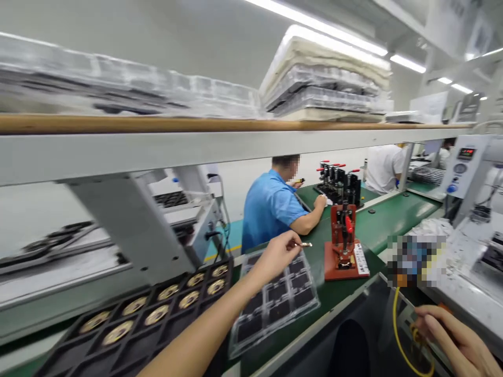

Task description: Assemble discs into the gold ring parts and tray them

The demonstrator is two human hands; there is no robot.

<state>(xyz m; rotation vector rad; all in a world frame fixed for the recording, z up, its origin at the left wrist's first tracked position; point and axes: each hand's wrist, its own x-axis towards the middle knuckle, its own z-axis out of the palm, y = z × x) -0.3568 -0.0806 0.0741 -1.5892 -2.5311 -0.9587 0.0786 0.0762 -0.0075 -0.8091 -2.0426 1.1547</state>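
Mid-frame, above the green bench (396, 222), my left hand (277, 254) pinched a small metal piece (306, 244); lower right, my right hand (458, 337) curled — grip unclear. A shelf (220, 142) spanned the frame.

1. Landmark: red clamp fixture (332, 259).
2. Left hand (280, 255): left of fixture, apart from it. Thumb and index fingertips together in a pinch, aimed at the fixture side. Other fingers bent in; back of hand toward camera.
3. Left forearm (220, 311): bare, reaching up from near side, left of fixture, slanting toward it. Wrist roughly in line with forearm.
4. Right hand (458, 335): right of fixture and nearer the body, well apart. Fingers half curled, thumb alongside; can't tell if the grip is closed. Right forearm out of frame.
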